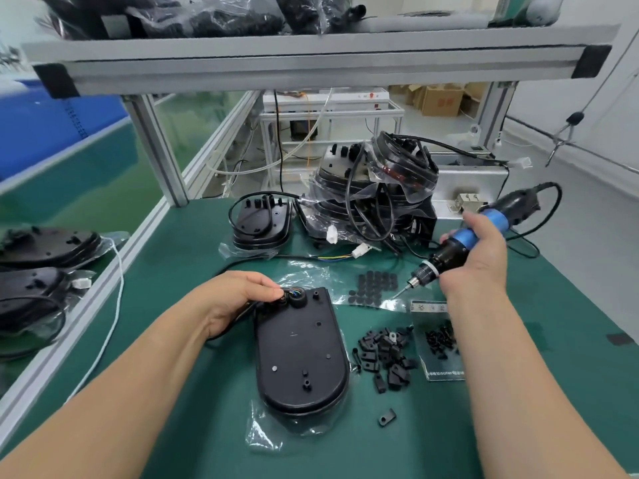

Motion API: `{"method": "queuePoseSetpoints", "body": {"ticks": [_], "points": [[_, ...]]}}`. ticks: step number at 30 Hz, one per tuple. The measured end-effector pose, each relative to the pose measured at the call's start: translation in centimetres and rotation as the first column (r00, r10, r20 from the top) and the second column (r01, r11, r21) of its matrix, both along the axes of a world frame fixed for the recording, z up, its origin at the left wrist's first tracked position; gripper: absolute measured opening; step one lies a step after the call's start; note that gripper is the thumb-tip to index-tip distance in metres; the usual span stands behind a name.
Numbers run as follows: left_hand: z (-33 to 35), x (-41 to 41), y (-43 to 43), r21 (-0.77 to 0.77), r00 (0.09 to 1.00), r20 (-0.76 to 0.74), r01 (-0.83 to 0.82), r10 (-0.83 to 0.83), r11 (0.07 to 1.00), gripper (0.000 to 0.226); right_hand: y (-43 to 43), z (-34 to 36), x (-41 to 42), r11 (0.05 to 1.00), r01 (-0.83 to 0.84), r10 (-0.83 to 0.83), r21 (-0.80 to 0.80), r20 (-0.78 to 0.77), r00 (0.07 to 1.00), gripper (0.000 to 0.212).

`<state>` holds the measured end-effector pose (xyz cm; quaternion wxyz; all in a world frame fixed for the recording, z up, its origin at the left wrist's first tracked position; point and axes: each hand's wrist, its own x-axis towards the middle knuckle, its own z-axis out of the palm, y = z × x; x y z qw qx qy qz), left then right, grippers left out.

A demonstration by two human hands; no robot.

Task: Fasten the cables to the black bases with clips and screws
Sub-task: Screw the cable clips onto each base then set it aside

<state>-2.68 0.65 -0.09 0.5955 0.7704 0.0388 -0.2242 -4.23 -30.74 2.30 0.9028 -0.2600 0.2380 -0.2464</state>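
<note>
While left hand [235, 302] pinches cable [289, 292] at far end of black base [301, 354], right hand [480, 250] clenches screwdriver [461, 239]: bit apart to right, angled down-left. Base long axis: near-to-far table [553, 305] edge.

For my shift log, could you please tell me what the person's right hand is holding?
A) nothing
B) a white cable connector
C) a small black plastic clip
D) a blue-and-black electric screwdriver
D: the right hand grips the blue-and-black electric screwdriver, while the left hand pinches the black cable at the black oval plastic base.
</note>
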Motion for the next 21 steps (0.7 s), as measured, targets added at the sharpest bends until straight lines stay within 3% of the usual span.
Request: {"method": "queuePoseSetpoints", "body": {"ticks": [4, 7, 9, 14, 17, 21], "points": [[-0.1, -0.1, -0.1, 0.027, 1.0, 0.006, -0.009, 0.009, 1.0, 0.006, 3.3, 2.3, -0.8, 0.978, -0.199, 0.21, -0.065, 0.266, 0.941, 0.019], [-0.3, -0.2, -0.3, 0.026, 1.0, 0.026, 0.001, -0.002, 1.0, 0.008, 5.6, 3.0, -0.8, 0.887, -0.416, 0.461, -0.2, 0.315, 0.83, 0.026], [-0.4, -0.2, -0.2, 0.003, 0.998, 0.062, 0.018, -0.019, 1.0, 0.009, 7.4, 3.5, -0.6, 0.842, -0.473, 0.538, -0.259, 0.331, 0.775, 0.026], [-0.8, -0.5, 0.0, -0.045, 0.995, 0.101, 0.029, -0.024, 0.999, 0.014, 11.2, 5.0, 0.5, 0.786, -0.472, 0.598, -0.399, 0.297, 0.745, 0.015], [-1.0, -0.7, 0.1, -0.091, 0.996, 0.084, 0.008, 0.0, 0.996, 0.019, 13.1, 5.3, 1.2, 0.733, -0.378, 0.584, -0.566, 0.237, 0.777, 0.017], [-1.5, -0.8, 0.2, -0.11, 0.996, 0.082, -0.018, 0.027, 0.994, 0.027, 15.0, 5.3, 1.4, 0.676, -0.226, 0.544, -0.702, 0.269, 0.795, 0.017]]}}
